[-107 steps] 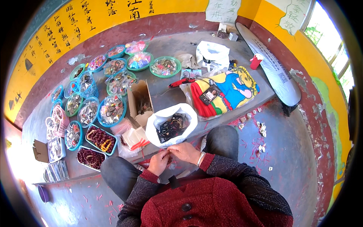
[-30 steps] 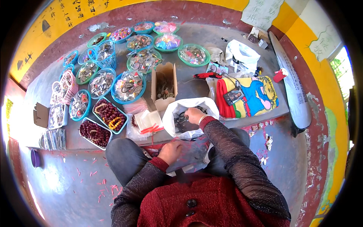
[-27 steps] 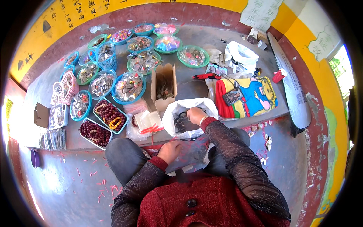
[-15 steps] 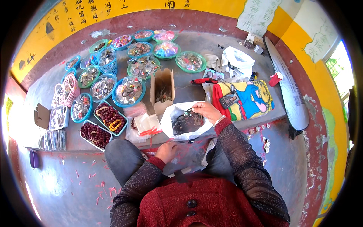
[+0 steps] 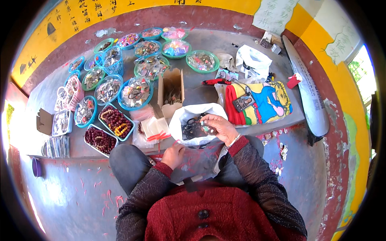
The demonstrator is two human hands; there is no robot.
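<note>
A small dark, pale-spotted piece (image 5: 207, 128) was pinched in the right hand (image 5: 223, 128), over the near right part of the white bag. Black characters (image 5: 74, 18) covered the far yellow wall (image 5: 40, 42); a pale, lettered sheet (image 5: 275, 16) hung far right. The white bag (image 5: 176, 125) held dark cords (image 5: 189, 130). The left hand (image 5: 173, 156) was curled, near left; its grip could not be told.

Bright daylight, glare far left.

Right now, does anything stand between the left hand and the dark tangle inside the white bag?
Yes: the white bag's near rim stands between the left hand and the dark tangle. The right hand is over the bag's right side.
</note>
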